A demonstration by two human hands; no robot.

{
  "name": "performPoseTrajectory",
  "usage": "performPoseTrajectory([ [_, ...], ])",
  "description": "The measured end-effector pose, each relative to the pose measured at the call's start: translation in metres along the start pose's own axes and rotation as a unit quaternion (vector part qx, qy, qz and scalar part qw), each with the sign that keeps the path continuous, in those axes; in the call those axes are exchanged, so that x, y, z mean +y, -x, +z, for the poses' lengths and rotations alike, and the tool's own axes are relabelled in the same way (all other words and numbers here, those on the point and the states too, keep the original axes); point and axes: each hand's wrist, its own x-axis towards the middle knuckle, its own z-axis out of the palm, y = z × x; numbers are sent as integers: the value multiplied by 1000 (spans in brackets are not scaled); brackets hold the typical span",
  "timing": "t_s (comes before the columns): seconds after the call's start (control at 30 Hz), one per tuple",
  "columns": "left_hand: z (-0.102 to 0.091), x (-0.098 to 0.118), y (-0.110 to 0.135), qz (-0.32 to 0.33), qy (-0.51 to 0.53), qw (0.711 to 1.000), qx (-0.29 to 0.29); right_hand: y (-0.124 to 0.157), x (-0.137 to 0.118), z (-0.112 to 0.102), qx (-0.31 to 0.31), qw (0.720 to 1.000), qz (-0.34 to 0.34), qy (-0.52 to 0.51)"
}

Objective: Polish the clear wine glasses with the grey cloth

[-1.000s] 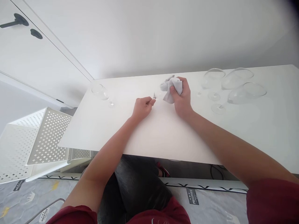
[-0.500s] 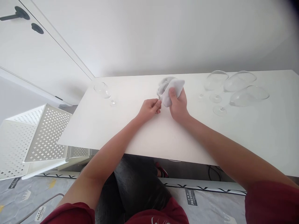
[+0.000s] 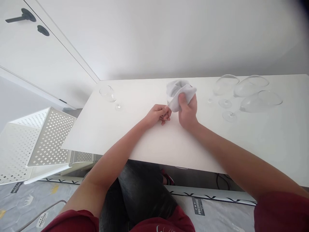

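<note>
My left hand [image 3: 158,115] is closed, its fingers pinching the thin stem end of a wine glass whose foot shows only faintly among them. Over the bowl of that glass lies a crumpled white cloth [image 3: 185,91], which hides most of it. My right hand [image 3: 188,111] wraps the cloth from the right, thumb on top, pressing it around the bowl. Both hands are just above the white table [image 3: 154,145], close together.
Several clear wine glasses, one of them a front glass [image 3: 260,102], stand at the right of the table. A smaller stemmed glass [image 3: 108,93] stands at the far left. Left of the table is a white perforated metal rack [image 3: 51,138]. A wall [image 3: 154,38] rises behind.
My hands, the cloth and the glass have shifted slightly right in view, as has the whole scene. The cloth has turned and spread around the bowl; my left fingers have shifted at the stem.
</note>
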Motion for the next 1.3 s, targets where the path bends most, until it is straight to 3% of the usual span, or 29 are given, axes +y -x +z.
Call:
performPoseTrajectory([
  [0.07,-3,3,3,-34,13,999,-32,-3,-3,-1,17,998,20,-53],
  [0.17,-7,6,5,-79,36,994,-70,-5,-6,-1,-54,988,90,-116],
  [0.23,-7,6,5,-70,35,995,-67,-3,-5,1,-73,987,98,-103],
  [0.3,-5,4,4,-23,-2,1000,-18,2,-2,5,-17,997,58,-38],
  [0.37,-1,2,3,23,-68,997,32,8,1,7,84,995,-4,51],
  [0.47,2,1,3,37,-131,991,15,11,2,6,158,979,-60,110],
  [0.53,-1,2,3,17,-118,993,-24,8,-1,3,118,991,-32,56],
  [0.63,-9,3,1,-28,-62,996,-61,1,-7,0,-17,994,82,-66],
  [0.73,-12,-1,-2,-17,-5,999,-29,1,-10,5,-95,980,143,-105],
  [0.83,-8,-7,-6,3,5,999,37,6,-4,11,-66,987,121,-86],
  [0.97,-5,-10,-8,18,-27,995,94,4,10,7,35,996,52,-58],
  [1.13,-19,-6,-10,104,-40,977,183,-5,10,2,76,994,63,-52],
  [1.2,-24,-2,-10,133,12,974,182,-3,5,4,18,988,127,-81],
  [1.3,-21,4,-7,159,46,977,135,3,-3,8,-155,950,252,-98],
])
